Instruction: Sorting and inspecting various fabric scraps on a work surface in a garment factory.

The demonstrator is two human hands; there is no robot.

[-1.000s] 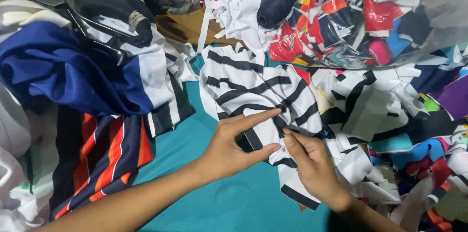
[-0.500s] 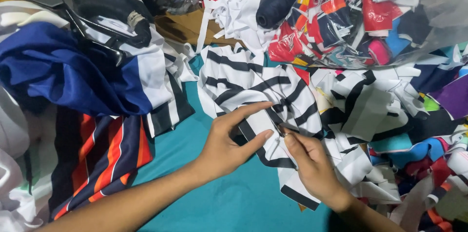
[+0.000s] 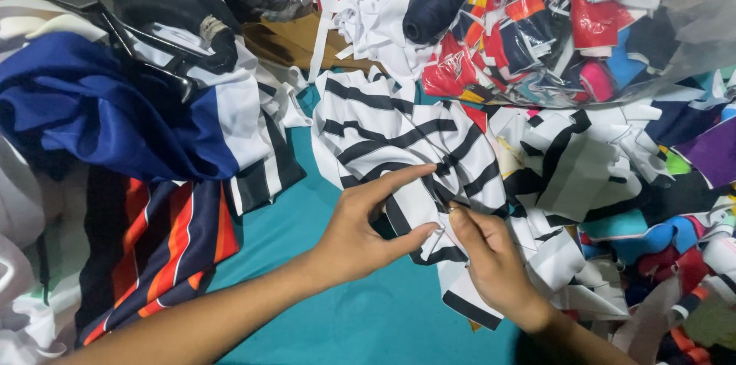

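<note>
right now your left hand (image 3: 360, 231) sits at centre frame, index finger stretched out toward 2 o'clock and thumb below it, the two pinching a fold of the striped cloth (image 3: 399, 150) between them. your right hand (image 3: 491, 261) is just at 3 o'clock of the left, fingers bunched together and gripping the same cloth at its gathered middle, the two hands nearly touching. the striped cloth is white with black bars, spreads from the hands up toward 12 o'clock, and lies on the teal sheet (image 3: 345, 319) that shows bare at 6 o'clock.

at 9 o'clock of the hands a blue cloth (image 3: 100, 120) lies heaped, and under it at 8 o'clock a navy piece with orange stripes (image 3: 169, 250). black scissors (image 3: 130, 24) rest at 10 o'clock on top of the pile, handles toward centre. a dark thread spool (image 3: 441, 1) lies at 12 o'clock beside white strips (image 3: 376, 8). a clear bag of scraps (image 3: 583, 27) in red, pink and navy fills 1 to 2 o'clock. more black-and-white pieces (image 3: 583, 166) sit at 3 o'clock, with mixed colour scraps (image 3: 675, 258) beyond at 4 o'clock.
</note>
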